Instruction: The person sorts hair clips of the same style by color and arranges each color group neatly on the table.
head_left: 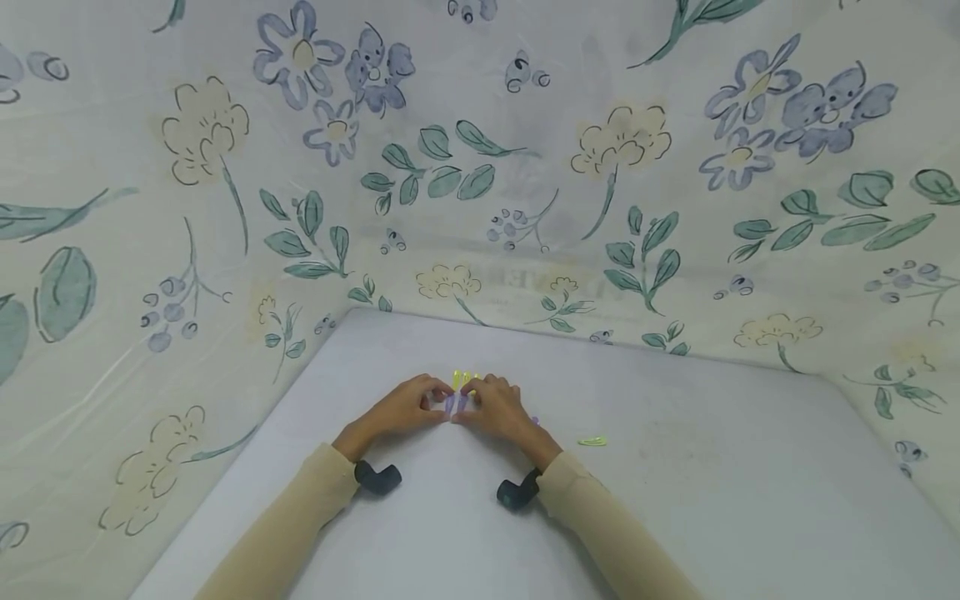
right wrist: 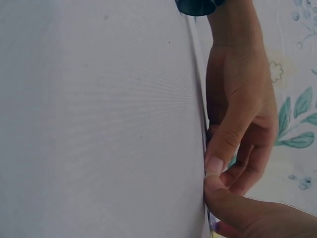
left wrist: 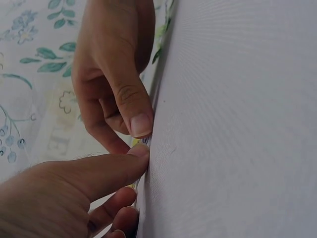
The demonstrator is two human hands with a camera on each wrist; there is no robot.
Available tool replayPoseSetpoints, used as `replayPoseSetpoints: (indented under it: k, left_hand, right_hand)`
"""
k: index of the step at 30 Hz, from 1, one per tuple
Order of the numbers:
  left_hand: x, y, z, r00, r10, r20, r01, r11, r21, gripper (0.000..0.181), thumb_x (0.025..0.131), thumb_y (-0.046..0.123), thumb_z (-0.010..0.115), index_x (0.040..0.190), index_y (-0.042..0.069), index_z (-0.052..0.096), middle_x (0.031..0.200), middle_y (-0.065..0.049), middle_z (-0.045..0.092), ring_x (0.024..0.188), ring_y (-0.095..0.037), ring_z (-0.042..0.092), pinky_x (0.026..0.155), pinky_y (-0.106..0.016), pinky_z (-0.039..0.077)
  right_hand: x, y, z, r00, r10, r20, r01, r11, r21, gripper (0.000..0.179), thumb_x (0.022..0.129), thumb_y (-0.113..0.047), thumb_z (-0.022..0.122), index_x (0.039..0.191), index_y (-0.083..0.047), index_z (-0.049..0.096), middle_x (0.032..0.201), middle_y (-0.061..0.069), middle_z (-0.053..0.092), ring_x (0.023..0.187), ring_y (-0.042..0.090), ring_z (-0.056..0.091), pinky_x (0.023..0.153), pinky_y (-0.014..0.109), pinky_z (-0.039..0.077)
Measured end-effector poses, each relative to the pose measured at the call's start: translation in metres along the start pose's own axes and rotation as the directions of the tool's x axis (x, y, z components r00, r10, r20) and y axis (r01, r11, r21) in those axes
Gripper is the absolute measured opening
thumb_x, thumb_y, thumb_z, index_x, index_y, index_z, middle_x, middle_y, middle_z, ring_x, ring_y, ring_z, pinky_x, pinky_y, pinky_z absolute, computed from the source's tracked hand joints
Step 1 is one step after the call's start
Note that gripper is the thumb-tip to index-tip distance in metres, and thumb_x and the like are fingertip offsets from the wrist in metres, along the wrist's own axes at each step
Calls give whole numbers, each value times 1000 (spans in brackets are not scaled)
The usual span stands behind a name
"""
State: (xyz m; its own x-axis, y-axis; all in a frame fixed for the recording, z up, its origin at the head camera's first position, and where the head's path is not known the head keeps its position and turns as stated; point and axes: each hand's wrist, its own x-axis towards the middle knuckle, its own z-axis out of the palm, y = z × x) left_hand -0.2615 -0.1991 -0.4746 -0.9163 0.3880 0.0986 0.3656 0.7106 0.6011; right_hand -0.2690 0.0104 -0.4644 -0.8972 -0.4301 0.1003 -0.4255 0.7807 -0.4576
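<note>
Two slim purple hair clips stand side by side between the hands in the head view. My left hand (head_left: 408,406) pinches the left purple clip (head_left: 449,405) between thumb and fingers. The right purple clip (head_left: 462,403) is pinched by my right hand (head_left: 495,408), its thumb tip close to the left thumb. Just beyond the fingertips lies a row of several yellow hair clips (head_left: 466,380), partly covered by the right hand. In both wrist views the thumbs meet low at the white tabletop, and the fingers hide most of the clips.
A single yellow-green hair clip (head_left: 592,441) lies on the white table (head_left: 712,500) to the right. A small purple piece (head_left: 535,420) shows beside the right wrist. Floral cloth (head_left: 480,208) rises along the table's back and sides.
</note>
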Motion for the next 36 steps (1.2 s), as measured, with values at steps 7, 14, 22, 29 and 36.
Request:
replayPoseSetpoints:
  k: [7, 14, 22, 29, 36]
  left_hand:
    - [0, 4, 2, 1000, -4, -7, 4, 1000, 9, 40, 87, 22, 77, 124, 13, 65, 102, 0, 62, 77, -10, 53, 69, -24, 46]
    - [1, 4, 4, 1000, 16, -10, -16, 1000, 13, 41, 87, 21, 77, 125, 12, 64, 102, -1, 63, 77, -9, 53, 69, -24, 46]
    - [3, -2, 6, 1000, 7, -21, -7, 999, 35, 39, 87, 20, 76, 124, 13, 65, 101, 0, 62, 80, -10, 53, 72, -25, 46]
    - [2, 2, 2, 998, -54, -22, 54, 998, 20, 40, 87, 22, 77, 124, 15, 65, 102, 0, 62, 84, -12, 55, 75, -28, 47]
    - [1, 5, 5, 998, -65, -25, 65, 998, -14, 39, 87, 21, 77, 124, 15, 66, 101, 1, 62, 83, -12, 53, 75, -29, 45]
  right_hand:
    - [-3, 3, -1, 1000, -4, -4, 4, 1000, 3, 47, 83, -43, 80, 118, -14, 68, 95, 3, 59, 92, 21, 50, 85, 41, 35]
    - [-4, 3, -2, 1000, 9, 10, -9, 1000, 2, 50, 83, -42, 80, 122, -14, 66, 95, 2, 58, 91, 20, 49, 85, 40, 34]
    - [-8, 4, -16, 999, 14, 41, -19, 991, 129, 55, 84, -35, 81, 129, -11, 60, 104, 5, 62, 96, 20, 56, 86, 40, 35]
    - [-22, 16, -43, 996, 74, 46, -81, 978, 194, 48, 87, -33, 78, 129, -18, 62, 113, 3, 62, 109, 21, 58, 94, 41, 49]
    - [-56, 44, -71, 999, -19, 26, 14, 985, 174, 34, 90, -21, 75, 120, -8, 66, 108, 5, 65, 99, 18, 60, 87, 34, 52]
